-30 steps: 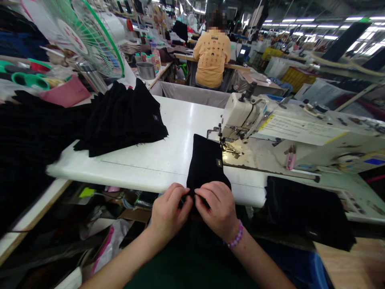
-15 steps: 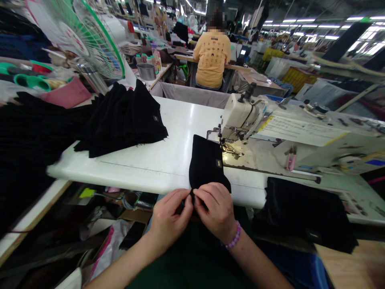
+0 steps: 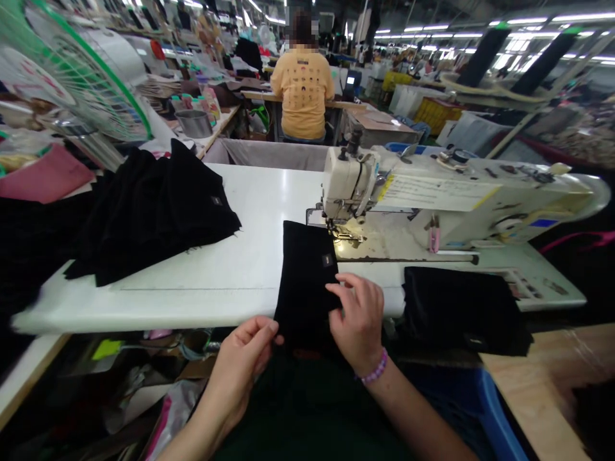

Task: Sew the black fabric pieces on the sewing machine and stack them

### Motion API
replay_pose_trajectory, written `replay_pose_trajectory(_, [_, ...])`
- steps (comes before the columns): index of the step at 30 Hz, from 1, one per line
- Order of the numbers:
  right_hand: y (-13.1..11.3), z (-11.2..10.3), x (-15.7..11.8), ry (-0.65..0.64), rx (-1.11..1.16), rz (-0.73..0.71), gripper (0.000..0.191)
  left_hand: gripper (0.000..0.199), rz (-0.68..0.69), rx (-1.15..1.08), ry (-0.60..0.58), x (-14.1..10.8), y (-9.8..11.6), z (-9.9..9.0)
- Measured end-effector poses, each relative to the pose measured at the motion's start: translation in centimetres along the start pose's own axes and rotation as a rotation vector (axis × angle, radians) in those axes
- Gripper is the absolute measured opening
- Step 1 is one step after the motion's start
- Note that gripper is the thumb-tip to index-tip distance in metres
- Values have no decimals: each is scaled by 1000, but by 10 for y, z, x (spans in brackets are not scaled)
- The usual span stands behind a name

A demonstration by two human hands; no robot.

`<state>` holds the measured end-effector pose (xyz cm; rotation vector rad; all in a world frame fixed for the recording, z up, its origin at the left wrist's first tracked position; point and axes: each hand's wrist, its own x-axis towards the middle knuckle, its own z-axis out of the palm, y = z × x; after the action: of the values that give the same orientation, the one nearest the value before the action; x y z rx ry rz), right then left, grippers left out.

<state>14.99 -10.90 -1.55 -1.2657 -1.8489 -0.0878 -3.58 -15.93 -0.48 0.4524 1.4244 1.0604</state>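
A black fabric piece [image 3: 307,269] with a small label near its right edge lies on the white sewing table. Its near end hangs over the table's front edge. My left hand [image 3: 250,352] pinches the near left corner between thumb and fingers. At the right edge of the same piece is my right hand [image 3: 358,317], its fingers bent and apart, fingertips over the cloth below the label. The sewing machine [image 3: 348,186] stands just beyond, its presser foot close to the far right corner of the fabric.
Black fabric pieces [image 3: 158,205] lie in a fanned stack at left. Another black stack [image 3: 461,310] rests at the right front edge. Pink thread snips [image 3: 434,237] are on the machine. A fan [image 3: 91,77] stands at far left; a person in a yellow shirt [image 3: 302,89] sits ahead.
My hands have moved apart from the middle of the near edge: the left to the left corner, the right up to the right edge. The fabric lies flatter, and the view has shifted right.
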Motion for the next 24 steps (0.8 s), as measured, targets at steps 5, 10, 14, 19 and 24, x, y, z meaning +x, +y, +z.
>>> replay_pose_trajectory(5, [15,-6,-10,-157,286,525,29,45,25,23,71,5,-6,-1])
replay_pose_trajectory(10, [16,-6,-27,-492,659,890,18,50,6,81,58,13,-18,-2])
replay_pose_trajectory(14, [18,-12,-29,-508,919,1066,36,52,28,111,68,15,-26,-3])
replay_pose_trajectory(19, [22,-16,-19,-458,881,1100,48,52,57,144,82,17,-28,-1])
replay_pose_trajectory(24, [25,-17,-13,-507,859,1118,41,44,279,402,126,14,-19,-12])
